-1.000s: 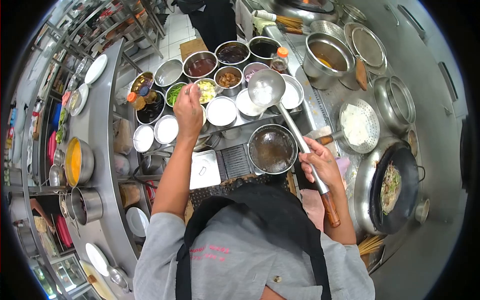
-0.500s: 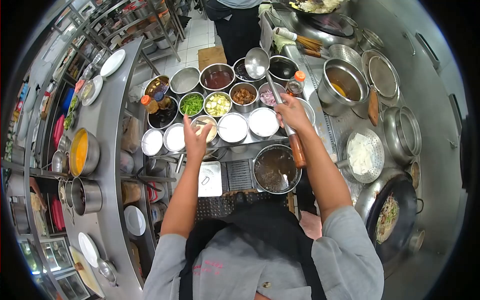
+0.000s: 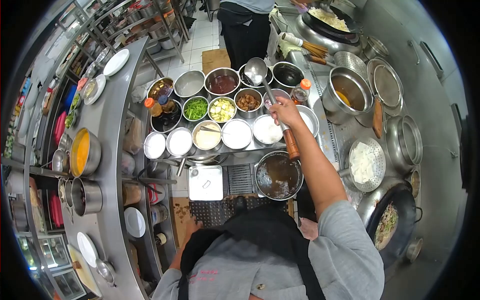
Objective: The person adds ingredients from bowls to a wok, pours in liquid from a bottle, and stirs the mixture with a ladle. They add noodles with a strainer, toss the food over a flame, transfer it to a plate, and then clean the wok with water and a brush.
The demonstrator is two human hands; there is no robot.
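Note:
My right hand is closed around the shaft of a long ladle, whose wooden handle end points back toward me. The ladle's bowl hangs over a pot of dark liquid in the back row. Below the right forearm stands a large pot of brown liquid. My left hand is low beside the black apron, fingers loosely apart with nothing seen in them; part of it is hidden. Ahead are pots of white powder, chopped greens, pale cubes and brown chunks.
On the right, a wok holds food, with a perforated strainer of white slices above it. A steel counter with bowls and plates runs along the left. Another person stands beyond the pots, near a far wok.
My left hand has dropped from over the front pots to beside the apron. The right hand still holds the ladle, its bowl slightly lower in view. A spoon now lies in the pale-yellow powder pot.

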